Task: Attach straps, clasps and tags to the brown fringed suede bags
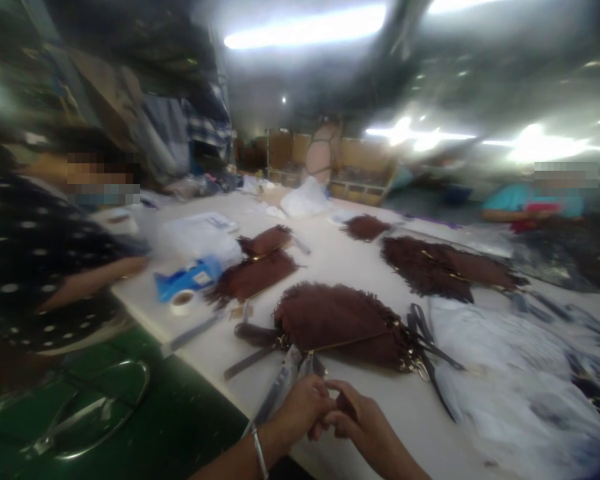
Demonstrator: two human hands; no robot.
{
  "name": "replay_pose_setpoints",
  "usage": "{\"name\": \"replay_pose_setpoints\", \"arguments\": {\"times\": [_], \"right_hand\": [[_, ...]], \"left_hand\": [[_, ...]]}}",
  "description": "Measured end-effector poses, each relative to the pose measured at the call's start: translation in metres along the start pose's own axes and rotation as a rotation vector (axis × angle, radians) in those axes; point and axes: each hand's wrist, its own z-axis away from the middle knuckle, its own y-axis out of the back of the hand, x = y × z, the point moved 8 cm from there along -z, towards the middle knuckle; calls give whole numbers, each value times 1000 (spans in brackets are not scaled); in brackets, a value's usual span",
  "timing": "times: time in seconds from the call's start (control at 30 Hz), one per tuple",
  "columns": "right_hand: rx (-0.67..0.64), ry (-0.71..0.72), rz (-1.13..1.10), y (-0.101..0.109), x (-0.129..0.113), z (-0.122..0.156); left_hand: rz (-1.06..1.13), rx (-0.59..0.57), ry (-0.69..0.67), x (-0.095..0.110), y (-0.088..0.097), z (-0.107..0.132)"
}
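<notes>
My left hand (300,408) and my right hand (363,420) meet at the near edge of the white table (350,267), fingers pinched together. The left fingers are closed on a thin silvery tool (293,370) that points up towards a brown fringed bag (340,323). The right fingers pinch something small that I cannot make out. A bangle circles my left wrist. The picture is smeared by motion.
More brown fringed bags (445,267) (255,273) lie across the table, with dark straps (430,347), a roll of tape (183,301), a blue packet (187,277) and clear plastic bags (510,373). One person sits at the left (35,267), another at the far right (530,200).
</notes>
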Motion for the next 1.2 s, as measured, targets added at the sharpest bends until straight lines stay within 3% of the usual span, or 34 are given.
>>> {"name": "replay_pose_setpoints", "arguments": {"times": [0.1, 0.23, 0.27, 0.37, 0.43, 0.6, 0.77, 0.93, 1.03, 1.2], "right_hand": [[-20, 2, 23, -8, -3, -9], [-5, 70, 273, -5, -17, -17], [11, 97, 341, -2, -23, -19], [102, 153, 442, 12, -42, -29], [159, 156, 427, 19, -55, -41], [199, 178, 392, 14, -74, -82], [153, 122, 440, -4, -49, -116], [131, 119, 429, -10, -30, -119], [128, 124, 398, -10, -31, -117], [109, 122, 428, -9, -36, -117]], "left_hand": [[26, 26, -2, 3, 14, 6], [-64, 47, -37, 19, 38, 10], [-132, 119, -88, 29, 50, 11], [-417, 479, -312, 64, 90, 19], [-555, 608, -389, 77, 100, 21], [-505, 504, -288, 54, 90, -4], [-421, 472, -297, 35, 98, -8], [-449, 450, -289, 26, 115, -1], [-265, 406, -308, 22, 114, -1], [65, 356, -226, 15, 107, -11]]}}
